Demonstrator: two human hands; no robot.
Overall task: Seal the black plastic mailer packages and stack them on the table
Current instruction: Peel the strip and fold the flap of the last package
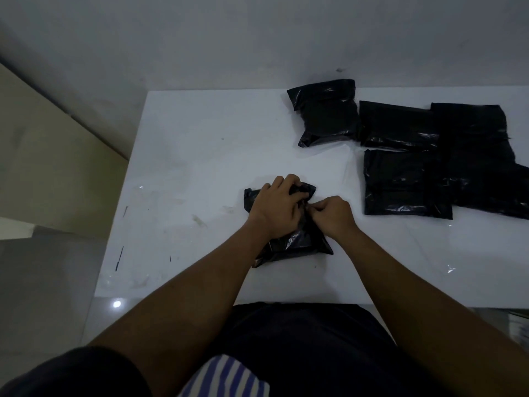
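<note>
White table (200, 156), lit dimly. Work mailer (300, 245) lies just 6 o'clock of table centre, long axis running 12 to 6, with its mouth end at 12 under the hands.

Left hand (274, 207): palm down on the bag, fingers curled over the 12 o'clock end and gripping bunched film. Right hand (333, 214): closed tight, fingertips pinching film or a strip at the bag's 3 o'clock edge, touching the left hand. Too dark to say which.

Step judged: closing the flap. To do it well:
- flatten the bunched mouth first, since creases under the adhesive would leave gaps
- keep the left palm weighting the contents so that the bag does not slide
- fold the flap square, then press along it from one end to the other
- slick film, likely to slip in a pinch

Count:
- table: one
- mailers: one in work, plus a cluster at 2 o'clock, lying side by side rather than stacked: far mailer (325, 113), middle mailer (398, 124), near mailer (400, 184) and a dark mass (481, 156) at the 3 o'clock edge, one bag or two overlapping, cannot tell. Five sure, perhaps six
- hands: two, both on the work mailer
</note>
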